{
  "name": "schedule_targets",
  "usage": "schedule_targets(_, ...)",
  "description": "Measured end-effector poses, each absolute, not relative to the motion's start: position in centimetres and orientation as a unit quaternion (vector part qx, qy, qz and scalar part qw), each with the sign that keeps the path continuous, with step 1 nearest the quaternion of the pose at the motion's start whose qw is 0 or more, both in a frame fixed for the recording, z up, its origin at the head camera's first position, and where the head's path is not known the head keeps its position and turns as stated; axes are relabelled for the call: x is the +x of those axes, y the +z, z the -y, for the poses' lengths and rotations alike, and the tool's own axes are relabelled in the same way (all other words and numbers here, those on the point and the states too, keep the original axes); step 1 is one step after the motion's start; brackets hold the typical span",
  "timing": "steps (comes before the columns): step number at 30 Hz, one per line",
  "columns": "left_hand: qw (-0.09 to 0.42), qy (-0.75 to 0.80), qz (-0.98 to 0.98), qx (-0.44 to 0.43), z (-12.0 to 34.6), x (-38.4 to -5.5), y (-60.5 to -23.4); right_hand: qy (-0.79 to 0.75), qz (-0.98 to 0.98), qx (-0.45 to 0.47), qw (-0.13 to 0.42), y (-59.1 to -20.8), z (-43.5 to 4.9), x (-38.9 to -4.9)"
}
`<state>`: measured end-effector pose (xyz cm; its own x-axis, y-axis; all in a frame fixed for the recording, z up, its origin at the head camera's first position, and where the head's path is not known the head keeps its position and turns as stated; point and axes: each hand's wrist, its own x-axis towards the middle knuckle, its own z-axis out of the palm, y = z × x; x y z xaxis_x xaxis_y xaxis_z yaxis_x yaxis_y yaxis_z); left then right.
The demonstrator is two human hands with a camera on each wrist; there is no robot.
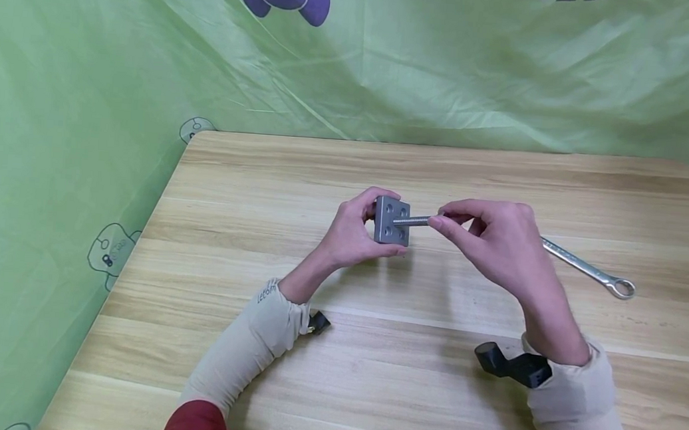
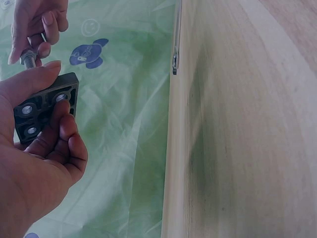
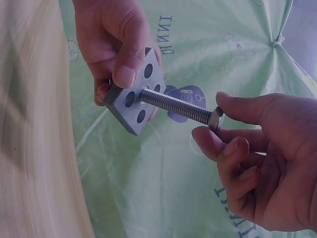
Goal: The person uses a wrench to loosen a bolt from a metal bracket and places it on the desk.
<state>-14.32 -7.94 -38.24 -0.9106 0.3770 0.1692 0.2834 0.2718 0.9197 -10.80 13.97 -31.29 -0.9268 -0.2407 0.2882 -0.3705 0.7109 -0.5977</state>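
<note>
My left hand (image 1: 352, 232) grips a square grey plate (image 1: 385, 221) by its edges, thumb on one side and fingers behind. Holes sit near the plate's corners, and its ribbed back (image 2: 47, 109) shows in the left wrist view. A long threaded bolt (image 3: 176, 106) stands out from the plate's middle, its tip at the centre hole. How deep the tip sits cannot be told. With thumb and fingertips my right hand (image 1: 498, 246) pinches the bolt's hex head (image 3: 216, 119). Both things are held above the table.
A combination wrench (image 1: 587, 264) lies on the wooden table (image 1: 369, 376) to the right, partly hidden behind the right hand. Green printed cloth (image 1: 450, 82) hangs behind the table and along its left side. Black camera mounts (image 1: 510, 366) stick out from both wrists.
</note>
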Motion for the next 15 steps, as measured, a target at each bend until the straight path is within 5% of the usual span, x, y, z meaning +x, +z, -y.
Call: schedule_targets(15,0.039,0.561,-0.800,0.209,7.91,-14.29,-38.24,0.355,0.882,0.262,0.166,-31.81,-14.40,-11.00)
